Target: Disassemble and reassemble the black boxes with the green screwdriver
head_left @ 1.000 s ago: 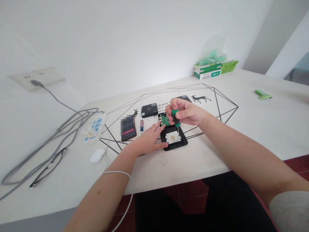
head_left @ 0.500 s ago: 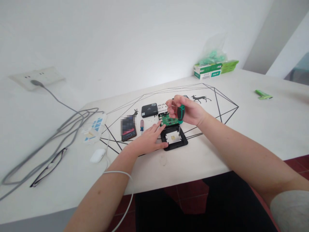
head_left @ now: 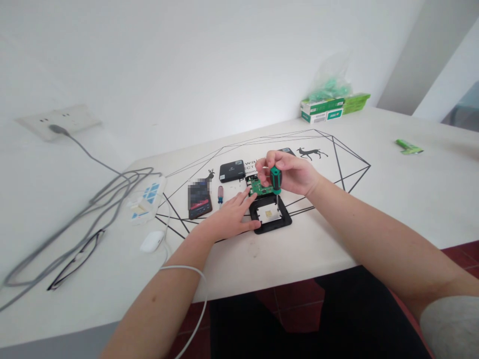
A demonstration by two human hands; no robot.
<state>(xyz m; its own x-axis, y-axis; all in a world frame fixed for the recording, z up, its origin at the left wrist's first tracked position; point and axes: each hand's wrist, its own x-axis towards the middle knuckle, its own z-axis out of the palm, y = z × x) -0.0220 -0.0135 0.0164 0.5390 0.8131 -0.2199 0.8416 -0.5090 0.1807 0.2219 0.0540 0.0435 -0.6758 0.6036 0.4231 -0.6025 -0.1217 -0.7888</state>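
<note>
My right hand (head_left: 288, 172) grips a green and black screwdriver (head_left: 276, 180), its shaft pointing down to the right side of a silver metal plate (head_left: 268, 213). That plate lies inside a black plastic casing (head_left: 262, 230) on the table. My left hand (head_left: 235, 215) lies flat with fingers stretched out, thumb on the casing's left edge and fingertips by a green circuit board (head_left: 259, 187). The board sits just behind the casing, partly covered by my right fingers. Whether the screwdriver tip sits in a screw is too small to tell.
Left of the hands lie a small screwdriver (head_left: 220, 194), a phone (head_left: 199, 199), a white earbud case (head_left: 151, 241), glasses (head_left: 77, 260) and grey cable (head_left: 90, 204). A black box (head_left: 232, 171) stands behind. Green boxes (head_left: 322, 106) are at the wall; a green packet (head_left: 409, 147) lies right.
The screwdriver's handle has tipped slightly left and down, and my right fingers have shifted with it around the handle. My left hand and the casing have stayed in place.
</note>
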